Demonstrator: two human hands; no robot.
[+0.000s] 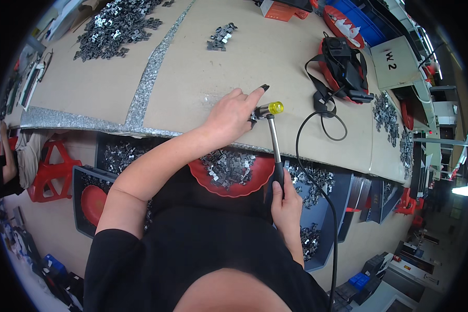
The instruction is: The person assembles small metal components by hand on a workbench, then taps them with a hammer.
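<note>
My right hand (286,204) is closed round the dark grip of a hammer (274,140), whose metal shaft points away from me. The hammer's head, with a translucent yellow face, is beside my left hand (231,115) above the table's near edge. The index finger of that hand stretches out, with a black cover on its tip, apart from the thumb. Its other fingers are partly hidden, and no held part can be made out. Below the edge, in front of my body, a red scalloped bowl (233,192) holds many small metal clips (229,167).
The table (192,78) carries a big heap of metal clips (114,28) far left and a small pile (222,37). A black strapped device (343,67) lies at right, its cable (317,179) running past my right hand. Grey bins (322,218) with clips flank my body. A red stool (52,171) stands left.
</note>
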